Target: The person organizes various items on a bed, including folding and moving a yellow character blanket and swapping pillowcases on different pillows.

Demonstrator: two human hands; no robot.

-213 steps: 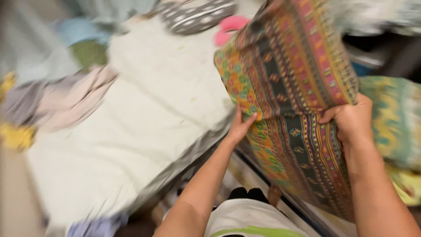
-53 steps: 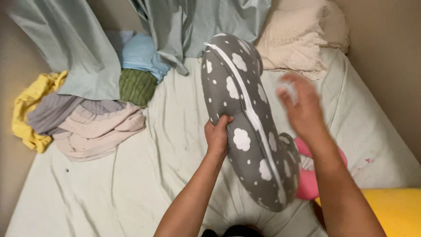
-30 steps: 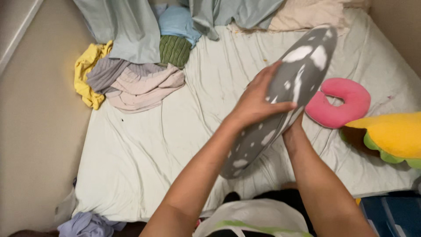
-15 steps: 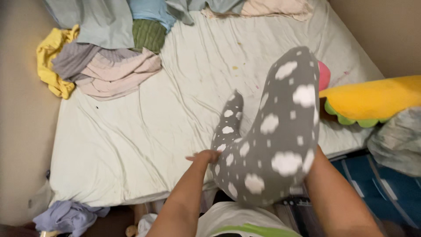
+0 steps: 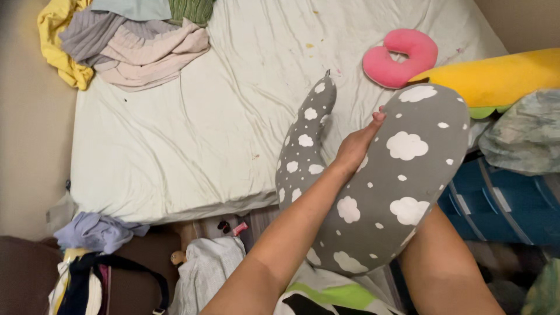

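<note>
- Over the near edge of the bed, a grey cloud-print pillow is held up in front of the person's chest, curved like a horseshoe, with one tapered end pointing toward the middle of the mattress.
- Left hand: it lies flat against the inner curve of the pillow, fingers stretched upward and pressed to the fabric, thumb side hidden. Its grip is wide and flat, a steadying palm rather than a clasp.
- Right hand: hidden behind the pillow; only the right forearm shows, rising under the pillow's lower bulge. Whether that grip is closed cannot be told.
- Pillow and bed: the pillow's lower end hangs off the mattress edge, above the person's white and green shirt.
- On the sheet beyond the pillow lies a pink ring cushion, just beside a long yellow plush with a green fringe.
- At the far left corner of the bed sits a heap of clothes in yellow, grey, pale pink and green.
- To the right of the bed stands a blue plastic bin, with a mottled grey-green bundle above it.
- On the floor by the bed's near left corner lie a lilac cloth and a dark strapped bag.
</note>
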